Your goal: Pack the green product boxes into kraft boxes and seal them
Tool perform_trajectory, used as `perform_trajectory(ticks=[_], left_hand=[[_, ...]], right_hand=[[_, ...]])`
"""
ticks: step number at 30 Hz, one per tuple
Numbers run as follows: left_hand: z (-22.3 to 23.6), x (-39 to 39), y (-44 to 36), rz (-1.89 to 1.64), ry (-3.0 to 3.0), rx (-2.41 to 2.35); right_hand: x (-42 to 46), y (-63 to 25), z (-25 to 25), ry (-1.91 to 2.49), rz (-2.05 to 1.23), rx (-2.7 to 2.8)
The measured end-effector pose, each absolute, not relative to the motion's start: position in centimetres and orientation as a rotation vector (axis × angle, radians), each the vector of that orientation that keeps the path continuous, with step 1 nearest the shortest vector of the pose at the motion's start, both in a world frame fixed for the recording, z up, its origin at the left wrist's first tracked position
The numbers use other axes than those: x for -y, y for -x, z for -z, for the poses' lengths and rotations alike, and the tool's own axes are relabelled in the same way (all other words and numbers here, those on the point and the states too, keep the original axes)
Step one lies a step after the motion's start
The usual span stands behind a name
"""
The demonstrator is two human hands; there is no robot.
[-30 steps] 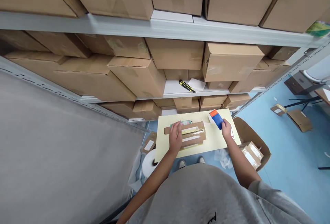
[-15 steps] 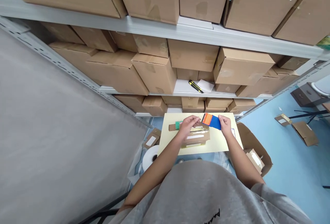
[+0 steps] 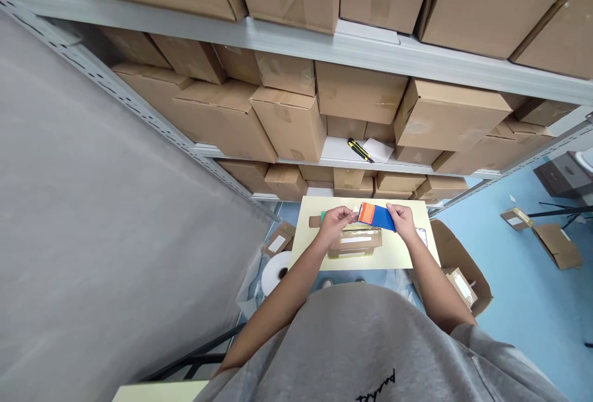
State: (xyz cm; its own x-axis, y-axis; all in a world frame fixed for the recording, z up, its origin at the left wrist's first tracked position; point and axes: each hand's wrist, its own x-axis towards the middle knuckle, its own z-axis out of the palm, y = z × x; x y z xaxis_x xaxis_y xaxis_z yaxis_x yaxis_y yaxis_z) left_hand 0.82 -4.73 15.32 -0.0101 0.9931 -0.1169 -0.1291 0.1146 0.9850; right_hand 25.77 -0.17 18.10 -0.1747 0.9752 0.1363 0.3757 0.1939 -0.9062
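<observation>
1. The blue and orange pack [image 3: 376, 217] is up in the air, over the far part of the counter [image 3: 398, 254]. It sits at 12 o'clock from the person's belly.
2. The pack is flat and long. Its long side runs almost straight from left to right. The orange end points to 9 o'clock, and the blue end points to 3 o'clock, tipped a little toward the person.
3. The left hand [image 3: 334, 226] is at the orange end. Its fingers [image 3: 351, 217] and thumb pinch that end.
4. The right hand [image 3: 402, 221] is at the blue end. Its fingers [image 3: 391, 209] and thumb pinch that end too. So the pack is held between the two hands.
5. Under the hands, a brown mailer [image 3: 356, 242] with shiny tape and white labels lies on the counter. A brown strip [image 3: 315, 221] and a bit of green [image 3: 323, 217] sit just beside the left hand, at 9 o'clock.
6. A white roll [image 3: 277, 272] is at 8 o'clock from the counter, down low. A small brown parcel [image 3: 278, 242] is just above it.
7. An open box [image 3: 456, 254] is at 4 o'clock from the counter, with a parcel [image 3: 461, 288] in it.
8. Straight ahead, a yellow box cutter [image 3: 359, 150] and a white paper [image 3: 378, 150] lie on a metal shelf [image 3: 340, 150], between stacks of brown boxes [image 3: 290, 124].
</observation>
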Motion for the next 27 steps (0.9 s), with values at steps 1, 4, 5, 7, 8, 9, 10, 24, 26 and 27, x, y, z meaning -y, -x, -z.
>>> perform_trajectory(ticks=[1,4,5,7,8,9,10,24,26,27], left_hand=[[-15.1,5.0,-0.8,-1.211,-1.011,-1.191],[-14.3,6.0,-0.5,-1.23,-0.969,-1.234],[-13.9,6.4,-0.3,-1.234,-0.956,-1.247],[-13.2,6.9,0.6,-1.247,-0.936,-1.271],[-12.9,7.1,1.2,-1.258,-0.924,-1.289],[-12.5,7.3,1.9,-1.268,-0.909,-1.311],[-12.0,7.5,2.6,-1.275,-0.893,-1.334],[-4.5,9.5,7.9,-1.228,-0.628,-1.483],[-3.5,9.5,7.5,-1.255,-0.591,-1.475],[-3.0,9.4,7.3,-1.263,-0.582,-1.473]], right_hand=[[0.2,-25.8,-18.3,1.299,-0.953,1.716],[0.3,-26.1,-18.8,1.321,-0.875,1.827],[0.3,-26.3,-19.0,1.327,-0.852,1.859],[0.3,-26.9,-19.1,1.339,-0.828,1.898],[0.3,-27.3,-19.1,1.347,-0.824,1.905],[0.2,-27.8,-19.0,1.354,-0.822,1.908],[0.1,-28.3,-18.9,1.362,-0.821,1.906],[-1.5,-34.1,-16.7,1.648,-0.848,1.975],[-1.6,-33.8,-16.0,1.687,-0.865,1.992],[-1.6,-33.6,-15.7,1.704,-0.873,1.994]])
